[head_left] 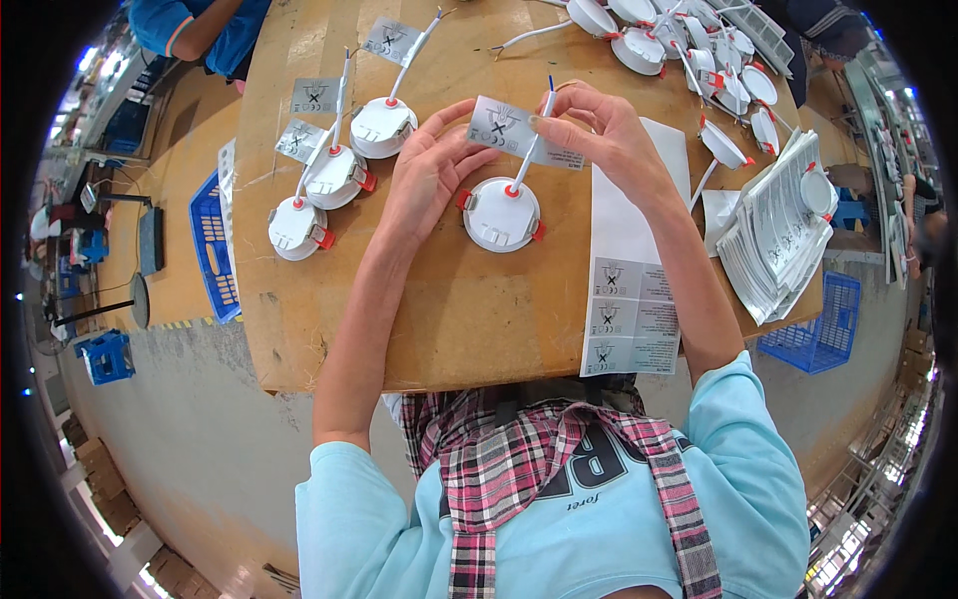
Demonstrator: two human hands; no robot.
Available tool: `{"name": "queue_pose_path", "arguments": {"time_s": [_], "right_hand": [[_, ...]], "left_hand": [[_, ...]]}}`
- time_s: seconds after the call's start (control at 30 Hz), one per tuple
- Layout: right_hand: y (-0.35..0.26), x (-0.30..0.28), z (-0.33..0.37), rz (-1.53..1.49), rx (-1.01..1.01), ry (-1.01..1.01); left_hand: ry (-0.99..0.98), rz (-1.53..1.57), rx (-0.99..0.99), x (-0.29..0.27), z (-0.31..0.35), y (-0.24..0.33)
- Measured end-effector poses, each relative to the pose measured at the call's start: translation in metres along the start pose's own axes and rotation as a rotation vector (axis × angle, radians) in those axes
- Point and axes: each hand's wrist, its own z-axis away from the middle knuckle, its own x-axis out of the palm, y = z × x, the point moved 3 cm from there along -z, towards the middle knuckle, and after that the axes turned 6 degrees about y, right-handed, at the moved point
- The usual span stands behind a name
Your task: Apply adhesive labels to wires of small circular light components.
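My right hand (604,135) pinches a silvery-white printed label (496,125) with thumb and forefinger. The label lies across the white cable (527,160) of a round white downlight (502,215) with red clips, which rests on the table below. My left hand (436,165) is open, its fingers stretched beside the label's left end; whether they touch it I cannot tell. To the left stand more downlights (383,128), each with a label on its upright cable. A label sheet (636,285) with several printed labels lies by my right forearm.
Many loose downlights (639,52) are heaped at the far right. A stack of label sheets (773,230) sits at the table's right edge, one downlight (816,193) on top. Blue crates (213,245) stand beside the table (419,344). Another person's arm (205,28) shows at the far left.
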Motion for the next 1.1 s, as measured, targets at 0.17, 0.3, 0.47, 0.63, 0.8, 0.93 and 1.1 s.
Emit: {"name": "queue_pose_path", "arguments": {"time_s": [0.17, 0.3, 0.47, 0.63, 0.8, 0.93, 1.1], "right_hand": [[-0.016, 0.000, 0.004, 0.115, -0.077, -0.024], [-0.030, 0.005, 0.008, 0.276, -0.189, 0.041], [-0.039, 0.008, 0.011, 0.254, -0.227, 0.024], [-0.045, 0.002, 0.015, 0.151, -0.268, -0.012], [-0.044, 0.002, 0.013, 0.132, -0.273, -0.020], [-0.044, -0.006, 0.011, 0.269, -0.325, -0.017], [-0.045, -0.004, 0.012, 0.278, -0.329, -0.016]], "left_hand": [[-0.239, -0.049, -0.157, 0.018, -0.016, -0.004], [-0.241, -0.263, -0.381, 0.018, -0.039, -0.016], [-0.642, 0.120, -0.446, 0.021, -0.064, -0.034], [-0.615, -0.013, -0.389, 0.040, -0.047, -0.023], [-0.851, 0.121, -0.366, 0.045, -0.043, -0.023], [-0.882, 0.029, -0.376, 0.039, -0.047, -0.028], [-0.843, -0.270, -0.131, 0.057, -0.044, -0.022]]}}
